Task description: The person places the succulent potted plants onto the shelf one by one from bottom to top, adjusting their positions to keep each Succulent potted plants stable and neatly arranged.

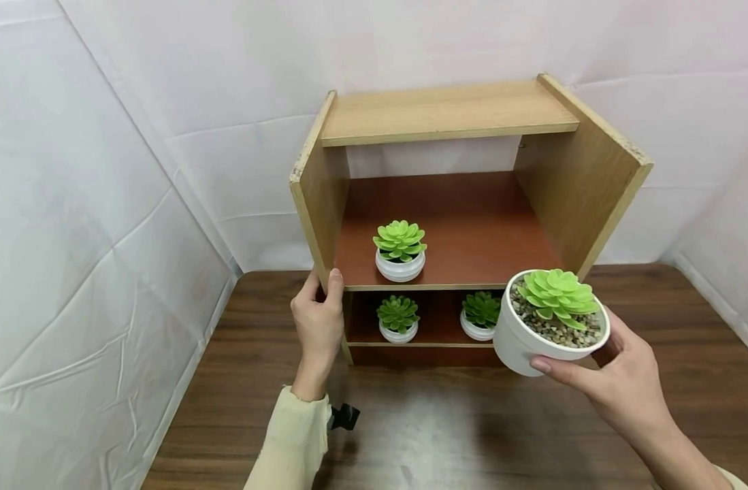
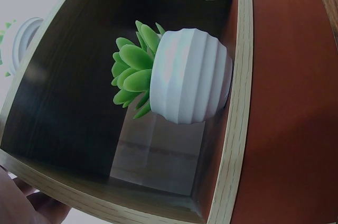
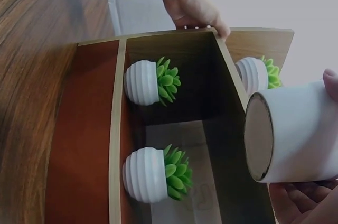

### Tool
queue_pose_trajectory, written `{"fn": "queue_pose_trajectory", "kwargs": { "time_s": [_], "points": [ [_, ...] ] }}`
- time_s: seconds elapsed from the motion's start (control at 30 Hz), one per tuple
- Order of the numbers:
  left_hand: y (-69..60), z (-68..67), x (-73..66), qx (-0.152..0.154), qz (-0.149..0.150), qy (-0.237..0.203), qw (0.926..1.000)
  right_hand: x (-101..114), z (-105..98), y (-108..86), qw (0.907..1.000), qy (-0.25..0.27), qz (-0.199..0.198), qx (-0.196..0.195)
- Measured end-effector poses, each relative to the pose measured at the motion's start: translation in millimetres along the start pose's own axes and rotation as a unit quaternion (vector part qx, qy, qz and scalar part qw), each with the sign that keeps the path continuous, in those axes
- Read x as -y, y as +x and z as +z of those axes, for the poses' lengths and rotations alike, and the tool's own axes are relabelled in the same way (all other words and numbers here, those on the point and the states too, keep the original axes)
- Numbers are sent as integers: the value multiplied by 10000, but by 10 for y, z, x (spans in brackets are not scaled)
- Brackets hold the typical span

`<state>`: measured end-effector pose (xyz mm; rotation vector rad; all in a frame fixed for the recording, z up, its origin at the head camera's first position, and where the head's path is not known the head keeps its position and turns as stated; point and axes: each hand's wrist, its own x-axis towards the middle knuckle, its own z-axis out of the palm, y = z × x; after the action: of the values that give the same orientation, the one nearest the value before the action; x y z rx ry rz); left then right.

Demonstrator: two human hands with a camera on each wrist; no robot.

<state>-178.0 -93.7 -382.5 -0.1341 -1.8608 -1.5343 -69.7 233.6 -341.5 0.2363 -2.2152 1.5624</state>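
Note:
My right hand (image 1: 631,381) grips a white pot with a green succulent (image 1: 551,320) in gravel, held in the air before the shelf's right side. In the right wrist view the pot's round base (image 3: 259,137) faces the camera. My left hand (image 1: 320,320) holds the left side panel of the wooden shelf (image 1: 450,112) at middle-board height. A small potted succulent (image 1: 401,255) stands on the middle board, towards the left. Below it, two more small succulents in ribbed white pots (image 1: 399,327) (image 3: 145,174) sit in the lower compartment.
The shelf stands on a dark wood table (image 1: 410,435) against white cloth walls (image 1: 239,68). A red-brown board (image 1: 459,204) forms the middle level. A black clip-like object (image 1: 346,416) sits by my left wrist.

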Motion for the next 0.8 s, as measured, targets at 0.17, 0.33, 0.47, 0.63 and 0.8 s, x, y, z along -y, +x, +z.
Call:
{"fn": "queue_pose_trajectory", "kwargs": {
  "time_s": [0.17, 0.33, 0.47, 0.63, 0.8],
  "points": [
    [-7, 8, -5, 11, -11, -25, 10000, 30, 7, 30, 9994, 339, 5, 17],
    [-6, 6, -1, -39, -8, -45, 10000, 46, 6, 57, 9989, 463, -12, 53],
    [-7, 11, 1, -46, 22, -22, 10000, 26, -15, 77, 9985, 502, -195, 75],
    [4, 10, -5, -92, 94, -17, 9999, 41, -29, 130, 9954, 886, -321, 180],
    [4, 11, -2, -77, 76, -20, 9999, 77, -21, 165, 9946, 956, -359, 194]
  ]
}}
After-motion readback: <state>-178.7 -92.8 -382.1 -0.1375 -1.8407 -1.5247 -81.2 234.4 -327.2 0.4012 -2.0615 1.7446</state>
